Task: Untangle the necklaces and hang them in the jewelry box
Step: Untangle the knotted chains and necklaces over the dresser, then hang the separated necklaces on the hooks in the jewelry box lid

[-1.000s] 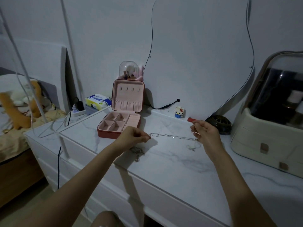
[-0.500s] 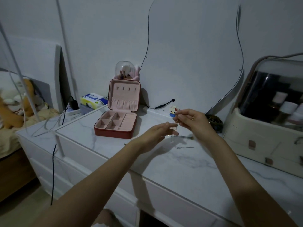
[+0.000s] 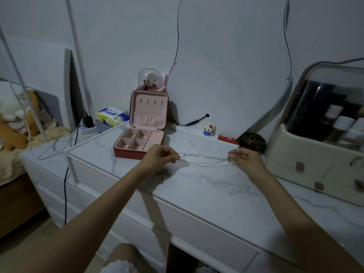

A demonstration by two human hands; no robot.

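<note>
Toy figure, tissue pack

The room is dim, with plain pale walls; a wavy-edged mirror leans against the wall behind the white marble-patterned bench; white drawer fronts run below its top; a lower white unit adjoins it on the left, carrying a power strip and cables; beyond lies a bed with plush toys; the floor is pale.

Left hand and right hand pinch a necklace stretched between them; jewelry box open behind.
</note>
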